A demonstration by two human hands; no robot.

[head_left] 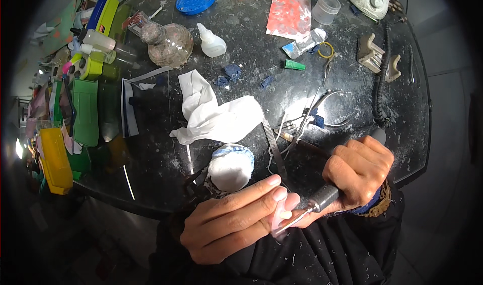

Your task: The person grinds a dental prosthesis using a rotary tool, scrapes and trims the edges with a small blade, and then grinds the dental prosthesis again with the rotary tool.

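Note:
My left hand (231, 227) pinches a small pink-and-white piece, like part of a denture (278, 217), between thumb and fingertips above my lap. Wrapped in my right hand (358, 172) is a dark rotary handpiece (324, 198). Its thin metal bit points down to the left and meets or nearly meets the pink piece; the exact contact is blurred. Just beyond my left hand sits a round white pad or lump (231, 172) with a blue-and-white rim. A flat metal strip with markings (274, 144) lies behind my fingertips.
A crumpled white cloth (216, 116) lies mid-table, near pliers (334, 109) and a green cap (294, 65). Farther back stand a white dropper bottle (212, 43) and glass flask (171, 43). A coiled cord (381, 79) runs down the right; bins (55, 159) line the left.

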